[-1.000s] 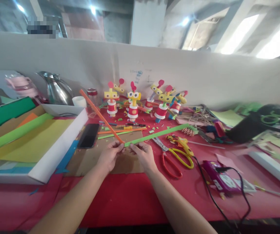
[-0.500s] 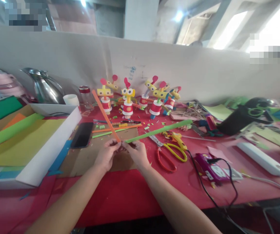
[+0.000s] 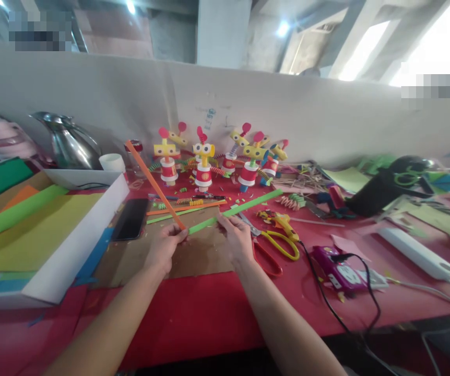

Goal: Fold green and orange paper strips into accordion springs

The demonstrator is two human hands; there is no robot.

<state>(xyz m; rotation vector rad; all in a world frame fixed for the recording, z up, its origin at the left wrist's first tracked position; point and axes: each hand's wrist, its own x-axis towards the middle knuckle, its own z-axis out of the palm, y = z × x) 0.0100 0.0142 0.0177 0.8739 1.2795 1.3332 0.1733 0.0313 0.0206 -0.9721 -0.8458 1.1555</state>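
Observation:
My left hand (image 3: 165, 247) pinches the spot where an orange paper strip (image 3: 152, 180) and a green paper strip (image 3: 253, 202) meet at an angle. From there the orange one slants up to the left, and the green one runs up to the right. Partway along the green strip, the thumb and fingers of my right hand (image 3: 236, 235) are closed on it. Below both hands lies a brown cardboard sheet (image 3: 131, 266). Scissors (image 3: 275, 245) with red and yellow handles rest just right of my right hand, beside a yellow glue gun (image 3: 283, 223).
Several paper-cup figures (image 3: 203, 175) stand at the back. Left are a white box (image 3: 80, 235) of coloured paper, a black phone (image 3: 131, 218), a paper cup (image 3: 113, 163) and a steel jug (image 3: 70, 143). Right lie a purple device (image 3: 340, 271) with cables and a white power strip (image 3: 421, 253).
My right hand has moved away from my left, sliding rightward along the green strip. The orange strip's free end has swung left, and the green strip's far end has shifted left.

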